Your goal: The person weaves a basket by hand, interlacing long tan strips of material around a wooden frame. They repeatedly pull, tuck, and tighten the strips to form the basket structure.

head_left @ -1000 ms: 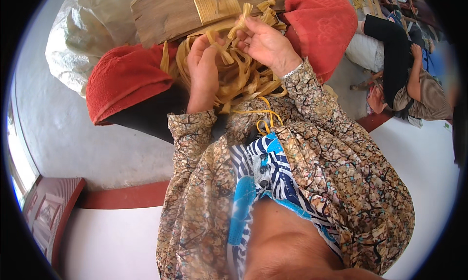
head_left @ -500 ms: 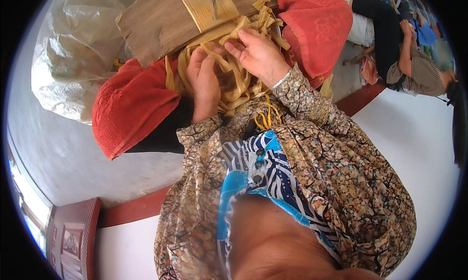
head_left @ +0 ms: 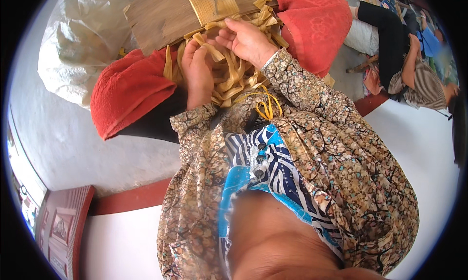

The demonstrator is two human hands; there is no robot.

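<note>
My left hand [head_left: 197,73] is closed on a flat, pale yellow husk-like strip [head_left: 209,47] that sticks out between thumb and fingers. To its right, my right hand [head_left: 251,43] is half curled, thumb apart from the fingers and nothing visible in it. Its thumb is close to a plaited, knotted band of the same material [head_left: 263,18] along the board's near edge. A heap of loose strips [head_left: 231,82] lies below both hands, against my lap. Beyond the hands is a brown wooden board [head_left: 163,18] with a lighter wooden piece [head_left: 210,4] across it.
Red cloths [head_left: 131,90] cover my left knee and, as a second red cloth [head_left: 317,24], my right. A translucent plastic sack [head_left: 80,51] stands on the left. At far right another person [head_left: 419,77] sits. A carved wooden door [head_left: 63,226] is at lower left.
My left hand has lifted slightly, and a strip now stands out from its fingers. The right hand has drawn a little left and up, away from the plaited band.
</note>
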